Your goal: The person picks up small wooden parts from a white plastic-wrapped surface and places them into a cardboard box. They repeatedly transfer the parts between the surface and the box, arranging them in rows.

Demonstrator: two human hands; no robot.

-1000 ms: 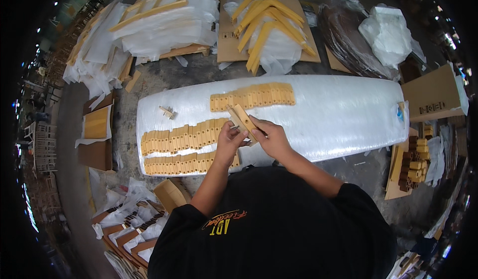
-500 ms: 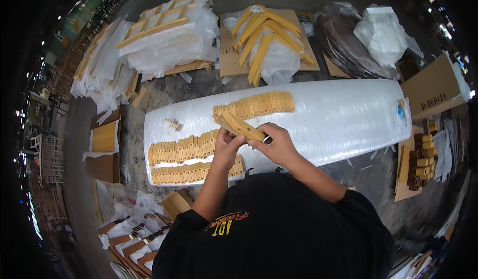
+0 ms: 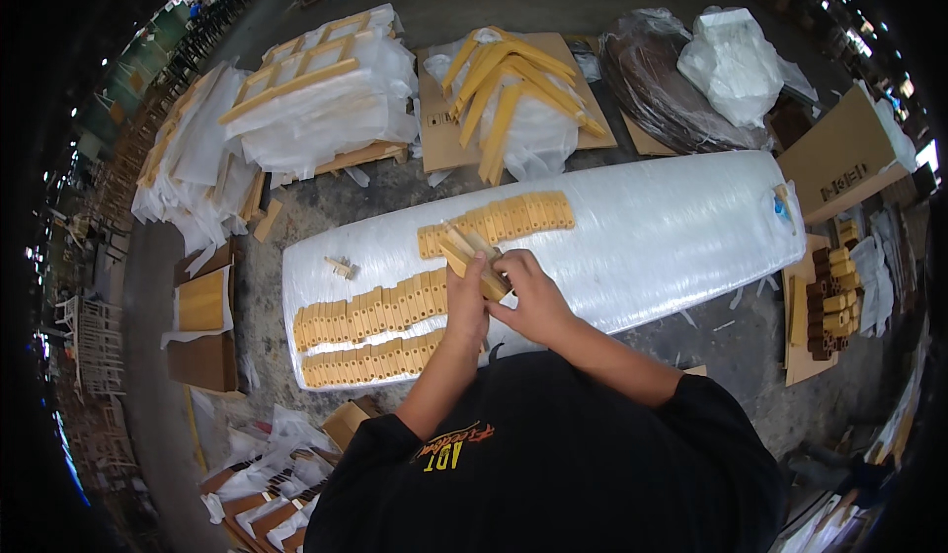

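Observation:
Between both hands, over the wrapped tabletop, a pale yellow wooden block (image 3: 457, 256) is held at a slant. My left hand (image 3: 468, 301) is closed around its near part, thumb along the top. From the other side, my right hand (image 3: 531, 299) grips the lower end with bent fingers. Whether it is one block or two stacked together I cannot tell. Just beyond the hands lies a row of similar wooden blocks (image 3: 528, 213) with drilled holes. Two more rows, a middle row (image 3: 370, 311) and a nearer row (image 3: 360, 364), lie to the left, partly covered by my left arm.
The blocks rest on a long surface wrapped in clear film (image 3: 671, 217). A small wooden piece (image 3: 341, 268) lies at its left. Behind stand wrapped frames (image 3: 326, 109), angled wooden parts (image 3: 494, 109) and a wrapped dark round stack (image 3: 647, 79). A cardboard box (image 3: 839, 158) stands right.
The held block has been turned to a steeper slant, and its drilled face no longer shows. My left hand has shifted right, closer to the right hand. The head view has moved slightly.

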